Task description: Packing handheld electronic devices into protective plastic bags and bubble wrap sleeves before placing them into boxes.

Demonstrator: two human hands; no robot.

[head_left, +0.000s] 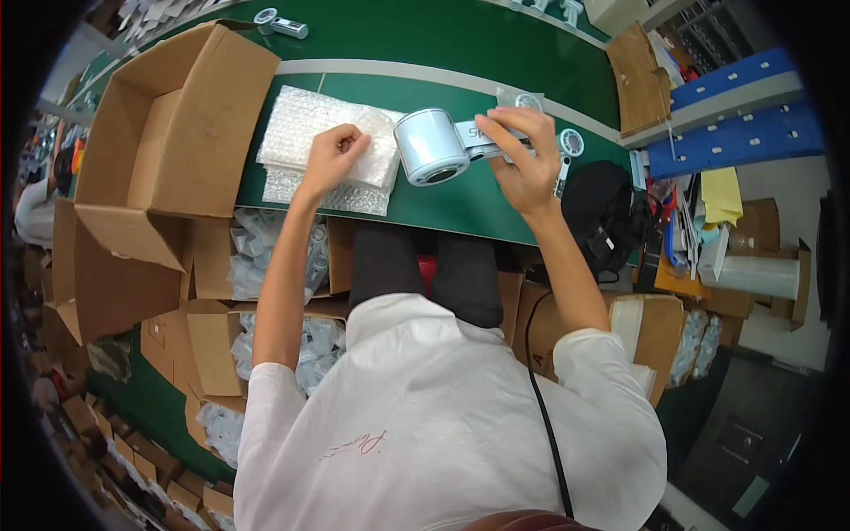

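Resting on the green desk, our left hand lies on a stack of bubble wrap, its fingers curled and pinching the top sheet near the stack's right part; our right hand grips the handle of a silver device, fingers wrapped around the handle from above, thumb underneath; the device has a round drum-shaped head that sits just right of the bubble wrap, between our two hands, its dark opening facing toward us; whether the head touches the desk we cannot tell. Beside our right hand, a small white ring-shaped part lies on the desk, and a similar silver device lies farther off near the top edge. A large open box stands at the left, touching the desk's edge, with smaller boxes below it holding clear plastic bags; a black bag sits just right of our right forearm; a roll of clear film lies at the far right, well apart from our hands, near a yellow sheet.
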